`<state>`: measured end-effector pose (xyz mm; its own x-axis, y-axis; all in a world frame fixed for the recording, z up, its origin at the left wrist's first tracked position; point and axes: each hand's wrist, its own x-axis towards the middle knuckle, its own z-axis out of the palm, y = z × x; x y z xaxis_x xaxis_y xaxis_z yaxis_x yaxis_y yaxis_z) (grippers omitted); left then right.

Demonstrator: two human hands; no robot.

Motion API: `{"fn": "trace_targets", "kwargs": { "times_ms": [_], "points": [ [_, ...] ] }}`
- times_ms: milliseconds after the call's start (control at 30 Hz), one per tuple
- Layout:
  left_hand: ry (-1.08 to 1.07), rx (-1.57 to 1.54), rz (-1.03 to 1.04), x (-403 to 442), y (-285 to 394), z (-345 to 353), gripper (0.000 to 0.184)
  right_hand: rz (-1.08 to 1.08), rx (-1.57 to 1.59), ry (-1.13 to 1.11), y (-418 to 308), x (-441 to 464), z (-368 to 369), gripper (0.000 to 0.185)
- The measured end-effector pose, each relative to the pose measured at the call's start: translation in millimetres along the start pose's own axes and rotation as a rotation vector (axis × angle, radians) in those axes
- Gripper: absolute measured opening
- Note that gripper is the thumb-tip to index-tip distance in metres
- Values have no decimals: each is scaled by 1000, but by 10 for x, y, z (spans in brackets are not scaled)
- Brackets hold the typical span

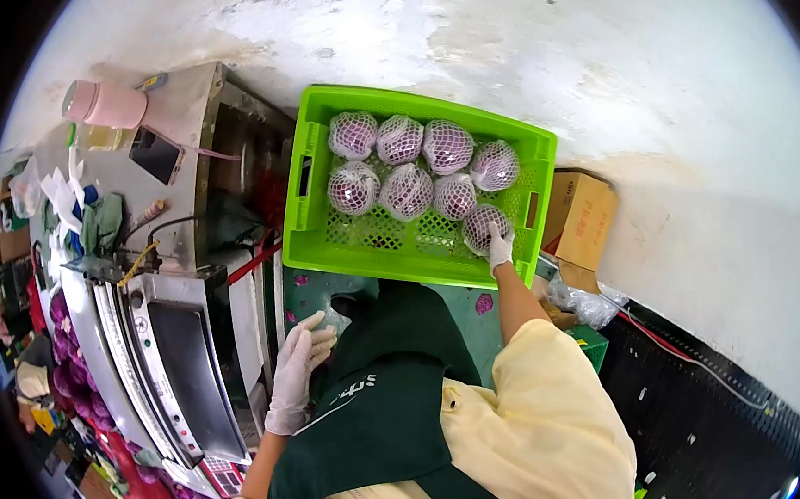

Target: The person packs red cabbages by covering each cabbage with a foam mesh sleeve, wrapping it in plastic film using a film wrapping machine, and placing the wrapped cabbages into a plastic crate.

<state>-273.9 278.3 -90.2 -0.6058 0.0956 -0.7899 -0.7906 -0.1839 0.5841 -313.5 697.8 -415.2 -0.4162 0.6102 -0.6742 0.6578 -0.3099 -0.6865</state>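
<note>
Several red cabbages [407, 192] in white foam nets and what looks like clear wrap lie in two rows inside a bright green plastic crate [417, 271]. My right hand [501, 248], in a thin whitish glove, grips the netted cabbage [481, 226] at the crate's lower right. The fingers on its far side are partly hidden. My left hand [296, 377], gloved too, hangs beside the dark green apron [375, 405]. Its fingers are loosely curved and apart, and I see nothing in it.
A steel sealing machine [189, 374] and a metal cabinet bearing a phone [155, 155] and pink jar [118, 106] stand at the left. A cardboard box [587, 221] sits right of the crate. Purple leaf scraps [483, 304] lie on the green floor. A wall rises behind.
</note>
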Motion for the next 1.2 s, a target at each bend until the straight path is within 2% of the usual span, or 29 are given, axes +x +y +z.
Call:
{"fn": "trace_targets", "kwargs": {
  "times_ms": [67, 133, 167, 233, 267, 300, 333, 400, 467, 500, 533, 600, 633, 700, 767, 800, 867, 900, 967, 1033, 1100, 1133, 1167, 1200],
  "points": [
    [12, 52, -19, 6, 22, 44, 49, 77, -4, -14, 8, -96, -7, 88],
    [15, 59, -22, 18, 21, 71, 49, 9, -115, 168, 187, 113, 55, 85],
    [8, 65, -18, 22, 36, 82, 49, 15, -114, 163, 155, 64, 100, 85],
    [22, 67, -12, -13, 63, 116, 49, 107, 56, 564, -87, -227, 245, 83],
    [25, 48, -4, -23, 54, 108, 49, 271, 126, 628, -277, -398, 298, 81],
    [31, 26, 8, -36, 56, 103, 49, 271, 129, 616, -95, -214, 363, 81],
    [52, 19, 18, -75, 71, 121, 48, 461, 470, 500, 65, -35, 458, 81],
    [59, -5, 41, -125, 58, 118, 48, 648, 791, 335, 177, 228, 472, 80],
    [61, -55, 85, -216, 15, 86, 47, 77, -489, -71, 185, 283, 289, 68],
    [74, -66, 86, -275, -7, 47, 47, -286, -1096, -287, 191, 213, 359, 64],
    [76, -58, 106, -355, -5, 23, 47, 50, -235, -180, -49, -110, 473, 64],
    [138, -83, 156, -565, -52, -39, 48, 503, 358, -215, -498, -668, 549, 56],
    [138, -95, 187, -672, -75, -81, 48, 553, 383, -389, -515, -744, 599, 53],
    [120, -89, 298, -854, -147, -217, 48, 162, 78, -632, -286, -566, 662, 46],
    [139, -76, 457, -1023, -225, -413, 47, -304, -200, -467, -1011, -1879, 1273, 38],
    [157, -103, 471, -1112, -237, -506, 43, -327, -218, -545, -1195, -2131, 1584, 38],
    [242, -30, 512, -1324, -230, -752, 44, -940, -454, -1012, -1441, -2643, 2161, 34],
    [284, 11, 543, -1447, -185, -895, 45, -1066, -487, -1107, -1550, -3011, 2455, 30],
    [399, 34, 662, -1638, -181, -1216, 45, -996, -433, -1264, -1578, -3688, 2937, 27],
    [551, 21, 817, -1862, -142, -1635, 45, -989, -489, -1311, -1443, -4049, 3371, 28],
    [748, 112, 862, -2214, -54, -2230, 47, -802, -608, -1319, -1309, -4299, 3637, 37],
    [867, 119, 828, -2321, -59, -2595, 49, -820, -534, -1238, -1109, -4289, 3765, 39],
    [981, 127, 789, -2386, -85, -3011, 51, -1075, -735, -1064, -1082, -4358, 3796, 39],
    [1028, 70, 839, -2419, -127, -3478, 53, -1175, -734, -1002, -1078, -4425, 3783, 40]
  ]
}}
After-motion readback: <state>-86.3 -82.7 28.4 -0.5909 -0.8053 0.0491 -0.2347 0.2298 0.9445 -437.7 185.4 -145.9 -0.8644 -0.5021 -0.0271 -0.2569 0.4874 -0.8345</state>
